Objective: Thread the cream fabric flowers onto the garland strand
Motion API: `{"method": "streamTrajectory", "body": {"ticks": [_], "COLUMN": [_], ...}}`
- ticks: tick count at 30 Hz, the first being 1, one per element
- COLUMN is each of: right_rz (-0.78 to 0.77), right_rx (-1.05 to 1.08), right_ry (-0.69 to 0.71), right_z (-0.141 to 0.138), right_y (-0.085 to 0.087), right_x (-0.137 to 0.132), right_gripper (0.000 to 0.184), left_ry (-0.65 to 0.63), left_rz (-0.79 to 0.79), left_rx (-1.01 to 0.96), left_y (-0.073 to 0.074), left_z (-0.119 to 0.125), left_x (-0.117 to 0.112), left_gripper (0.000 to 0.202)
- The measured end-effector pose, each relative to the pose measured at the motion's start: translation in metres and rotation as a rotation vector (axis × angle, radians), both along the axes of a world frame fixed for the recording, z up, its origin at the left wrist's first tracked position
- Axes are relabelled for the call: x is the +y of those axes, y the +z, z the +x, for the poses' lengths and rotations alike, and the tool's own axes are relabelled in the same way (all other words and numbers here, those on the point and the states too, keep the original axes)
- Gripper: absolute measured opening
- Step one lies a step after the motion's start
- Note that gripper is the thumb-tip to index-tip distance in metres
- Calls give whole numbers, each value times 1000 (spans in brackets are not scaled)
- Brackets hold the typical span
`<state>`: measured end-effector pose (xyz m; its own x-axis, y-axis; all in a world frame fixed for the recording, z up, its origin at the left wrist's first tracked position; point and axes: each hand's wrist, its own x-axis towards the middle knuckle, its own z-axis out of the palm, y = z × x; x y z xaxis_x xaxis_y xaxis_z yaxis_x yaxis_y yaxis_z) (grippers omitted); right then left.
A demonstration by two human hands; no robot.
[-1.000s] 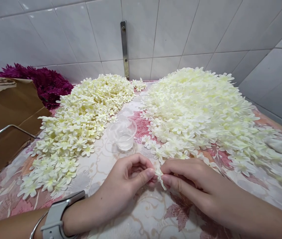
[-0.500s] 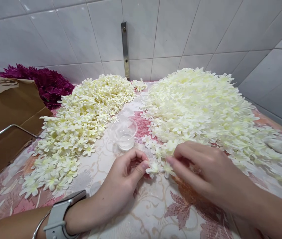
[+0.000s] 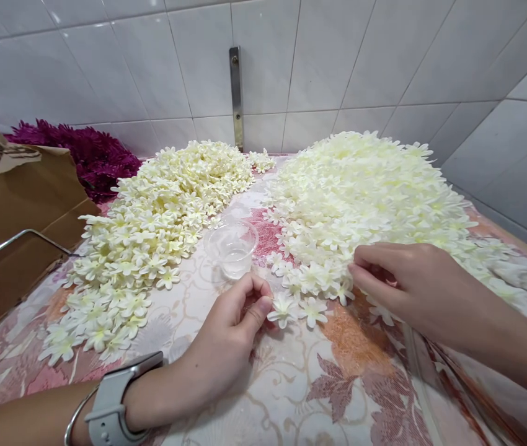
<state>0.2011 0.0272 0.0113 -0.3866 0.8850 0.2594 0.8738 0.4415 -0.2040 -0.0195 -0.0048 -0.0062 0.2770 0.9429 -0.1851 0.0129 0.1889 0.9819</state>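
Observation:
My left hand (image 3: pixel 238 325) is closed in a pinch, thumb against forefinger, with a white artificial flower (image 3: pixel 284 310) at its tips. A second loose blossom (image 3: pixel 313 311) lies just to the right of it on the patterned tablecloth (image 3: pixel 254 396). My right hand (image 3: pixel 405 288) is curled with its fingertips together at the front edge of the right-hand heap of white flowers (image 3: pixel 366 198). Whatever those fingers hold is hidden. Just beyond my left hand stands a small clear plastic cup (image 3: pixel 234 251) with what looks like clear liquid in it.
At the left rises another heap of cream flowers (image 3: pixel 165 210). Dark magenta flowers (image 3: pixel 87 161) lie behind a brown cardboard box (image 3: pixel 26 210). A bent metal rod (image 3: pixel 26 232) crosses the box's front. White tiled walls (image 3: pixel 319 56) with a metal bracket (image 3: pixel 236 93) close off the back.
My right hand has moved right and slightly away from me, from the loose blossoms to the heap's front edge. My left hand keeps its pinch at nearly the same spot.

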Motion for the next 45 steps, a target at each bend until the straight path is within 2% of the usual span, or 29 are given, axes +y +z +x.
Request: {"method": "streamTrajectory", "body": {"ticks": [2,4,6,8,11,14,17,20,23,28,31,33,36,38,42,45], "right_rz": [36,128,203,193,71,-109,-315,-446,-489,-454,-452,-536,-741,-815,-835,-853], "right_rx": [-74,-52,31,120,211,306,380,407,405,390,390,438,545,633,791,838], "right_ry": [-40,-30,34,134,265,317,309,289,258,228,121,57,89,116,70,63], "right_z": [5,0,-13,-27,-41,-43,-39,-37,-36,-37,-35,-33,-32,-32,-32,-32], "right_y": [-2,-4,-6,-6,-7,-6,-3,0,0,-3,-5,-4,-1,1,2,2], "right_x": [3,-2,-14,-27,-40,-40,-35,-32,-32,-35,-35,-34,-33,-31,-29,-30], "right_gripper": [34,34,34,32,28,26,28,28,30,25,16,19,24,22,21,21], "left_ry": [-16,-39,-48,-43,-57,-61,-56,-60,-69,-113,-79,-57,-68,-63,49,6], "left_rz": [8,7,-8,-20,-28,-49,-94,-137,-147,-179,-228,-235,-181,-149,-22,121], "left_rx": [-27,-41,-38,-44,-60,-122,-186,-209,-199,-160,-162,-173,-159,-125,-51,46], "left_y": [-2,-3,-2,-1,1,3,4,5,5,2,1,1,1,1,5,8], "left_z": [1,2,3,3,2,2,3,3,3,2,2,3,3,2,0,-1], "left_x": [-2,-4,-5,-6,-5,-3,-1,0,-3,-5,-5,-5,-5,-6,-5,-4], "left_gripper": [17,15,14,14,13,11,10,11,12,10,12,14,15,15,13,11]}}
